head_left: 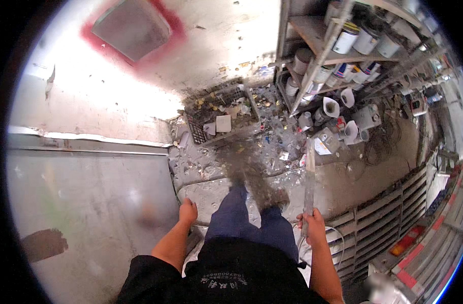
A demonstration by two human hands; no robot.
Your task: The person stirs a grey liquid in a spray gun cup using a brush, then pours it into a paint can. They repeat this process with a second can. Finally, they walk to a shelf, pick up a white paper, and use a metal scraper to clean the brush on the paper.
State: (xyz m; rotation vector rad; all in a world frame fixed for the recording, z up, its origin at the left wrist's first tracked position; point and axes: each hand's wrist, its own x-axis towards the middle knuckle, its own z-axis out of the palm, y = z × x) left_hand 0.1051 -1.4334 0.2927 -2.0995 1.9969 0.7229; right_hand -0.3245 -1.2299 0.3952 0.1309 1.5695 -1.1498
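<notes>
My right hand (313,226) grips the lower end of a long, flat stick (309,185), grey and stained, with a paler stretch near its top. The stick points away from me toward a pale square-sided container (324,142) on the floor; whether the two touch I cannot tell. At my left side, my left hand (188,211) hangs beside the edge of a grey panel (104,202). Its fingers are curled in and nothing shows in them.
Ahead, a plastic crate (197,133) full of scraps stands against the wall amid litter. Paint cans (345,38) fill a metal shelf (312,63) at the far right. Several cups and jugs (331,107) stand below it. Slatted metal (388,213) lines my right side.
</notes>
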